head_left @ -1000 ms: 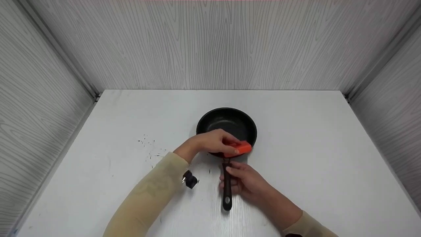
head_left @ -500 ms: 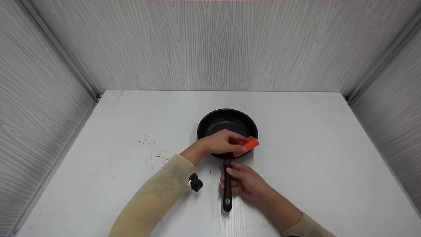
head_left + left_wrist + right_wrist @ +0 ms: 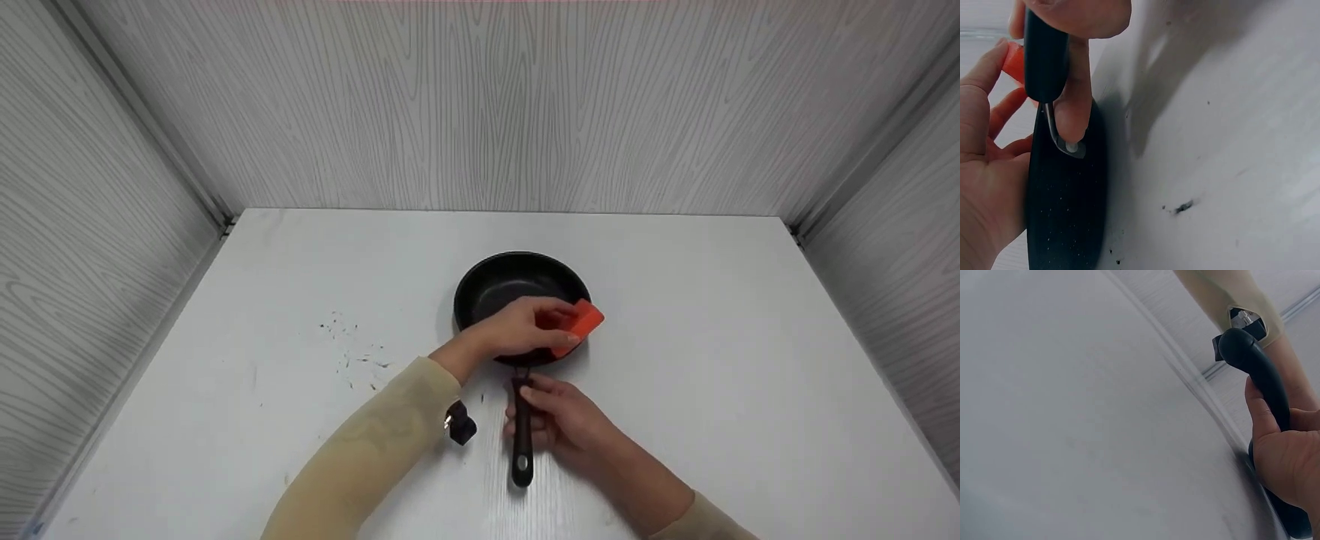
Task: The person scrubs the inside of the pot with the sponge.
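Note:
A black frying pan (image 3: 499, 285) is at the middle of the white table, its dark handle (image 3: 522, 450) pointing toward me. My left hand (image 3: 517, 328) reaches over the pan and pinches an orange-red sponge-like block (image 3: 586, 321) at the pan's right rim. Below it, my right hand (image 3: 566, 412) grips the handle close to the pan, thumb on top and fingers beneath. In the left wrist view the pan's outer side (image 3: 1067, 208) shows, with a bit of the orange block (image 3: 1014, 61) past the handle. The right wrist view shows the curved handle (image 3: 1266, 377) in my right hand.
Dark specks and crumbs (image 3: 360, 358) lie on the table (image 3: 712, 360) left of the pan. A small black device (image 3: 460, 424) sits at the left sleeve's cuff. Wood-grain panels (image 3: 480, 105) stand behind and on both sides.
My left hand has slid the orange block rightward and slightly up along the pan's rim, turning it more upright. My right hand keeps its grip on the handle.

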Action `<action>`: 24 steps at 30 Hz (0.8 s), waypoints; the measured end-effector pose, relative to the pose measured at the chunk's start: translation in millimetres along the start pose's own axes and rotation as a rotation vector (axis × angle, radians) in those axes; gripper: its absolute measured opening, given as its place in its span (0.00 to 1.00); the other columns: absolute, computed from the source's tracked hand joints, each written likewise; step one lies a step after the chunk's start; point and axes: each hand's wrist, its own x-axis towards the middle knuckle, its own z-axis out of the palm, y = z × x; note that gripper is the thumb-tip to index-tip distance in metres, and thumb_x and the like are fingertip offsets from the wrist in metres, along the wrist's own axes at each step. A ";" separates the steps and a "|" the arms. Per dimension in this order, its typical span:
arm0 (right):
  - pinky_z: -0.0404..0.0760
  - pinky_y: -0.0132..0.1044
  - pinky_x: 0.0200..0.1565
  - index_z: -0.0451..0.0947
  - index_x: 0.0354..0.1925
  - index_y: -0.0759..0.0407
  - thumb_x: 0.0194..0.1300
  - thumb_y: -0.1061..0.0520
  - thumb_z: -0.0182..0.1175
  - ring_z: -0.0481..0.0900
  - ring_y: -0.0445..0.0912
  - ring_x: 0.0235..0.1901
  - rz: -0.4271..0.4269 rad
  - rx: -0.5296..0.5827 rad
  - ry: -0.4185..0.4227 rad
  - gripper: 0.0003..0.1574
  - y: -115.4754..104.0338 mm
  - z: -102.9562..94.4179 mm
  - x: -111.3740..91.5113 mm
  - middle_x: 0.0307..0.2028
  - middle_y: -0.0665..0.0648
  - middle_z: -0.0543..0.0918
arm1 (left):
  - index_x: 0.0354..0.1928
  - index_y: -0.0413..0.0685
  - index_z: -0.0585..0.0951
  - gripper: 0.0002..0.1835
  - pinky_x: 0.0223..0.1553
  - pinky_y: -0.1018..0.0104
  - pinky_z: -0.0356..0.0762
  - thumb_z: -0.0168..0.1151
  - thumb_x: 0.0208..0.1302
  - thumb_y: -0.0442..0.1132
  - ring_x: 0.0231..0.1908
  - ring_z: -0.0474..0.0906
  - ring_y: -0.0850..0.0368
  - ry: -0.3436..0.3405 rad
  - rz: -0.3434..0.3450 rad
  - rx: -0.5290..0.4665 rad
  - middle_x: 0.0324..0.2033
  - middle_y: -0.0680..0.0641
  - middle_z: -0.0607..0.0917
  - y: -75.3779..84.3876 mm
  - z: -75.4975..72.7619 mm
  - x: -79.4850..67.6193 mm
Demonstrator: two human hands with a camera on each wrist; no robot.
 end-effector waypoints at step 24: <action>0.89 0.44 0.40 0.67 0.63 0.70 0.82 0.59 0.54 0.91 0.50 0.34 -0.004 0.020 -0.012 0.20 1.7 -1.3 -3.5 0.38 0.60 0.86 | 0.73 0.66 0.76 0.34 0.63 0.64 0.73 0.76 0.66 0.53 0.58 0.74 0.61 0.029 0.029 0.144 0.64 0.58 0.79 -5.2 7.6 22.7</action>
